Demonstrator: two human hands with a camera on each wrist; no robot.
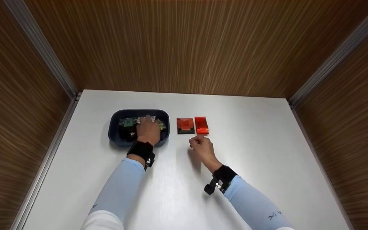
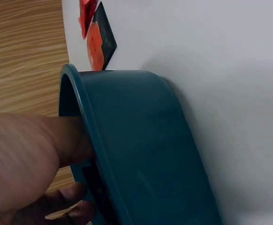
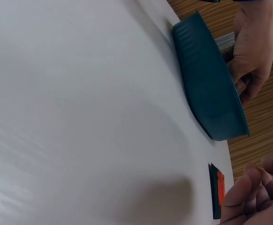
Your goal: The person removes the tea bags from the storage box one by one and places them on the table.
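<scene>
The left hand's fingers reach down into the bin; whether they pinch a packet or merely touch one, I cannot tell. Under and beside them in the bin lie dark packets, mostly to their left, and a paler packet showing at their right. The right hand's fingers are loosely curled, thumb near the index finger, nothing visible between them; they hover above the table. Just beyond their tips lies the red packet; beyond and to their left, the square packet, orange and black, between that and the bin. Farther out, straps circle both wrists above blue sleeves.
</scene>
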